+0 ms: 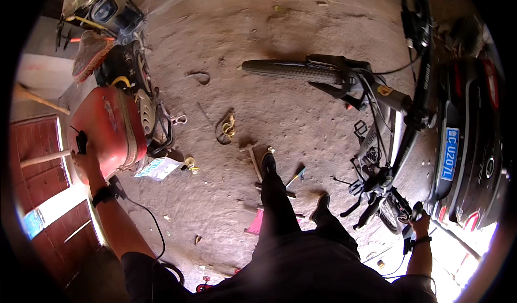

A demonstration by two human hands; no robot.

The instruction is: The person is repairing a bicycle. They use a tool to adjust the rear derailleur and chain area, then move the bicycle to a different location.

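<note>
My left hand (87, 164) reaches up at the left, close against a red, box-like part (105, 130) on a parked motorbike. A black device (81, 141) sits at the fingers, and a pale wooden pole (46, 158) ends beside the hand; whether I grip either is unclear. Far over on the right, my right hand (421, 225) is raised beside the black bicycle (371, 179), with another small black device (417, 210) at its fingers. Its fingers are too small and partly covered to show a grip. Both wrists wear dark bands with cables.
A black car (468, 141) stands behind the bicycle, whose front tyre (291, 71) juts across the dirt floor (204, 33). Around my feet lie a blue-tipped hand tool (296, 176), wooden bars (253, 160) and pink cloth (256, 222). A yellow strap-like coil (228, 126) lies further ahead.
</note>
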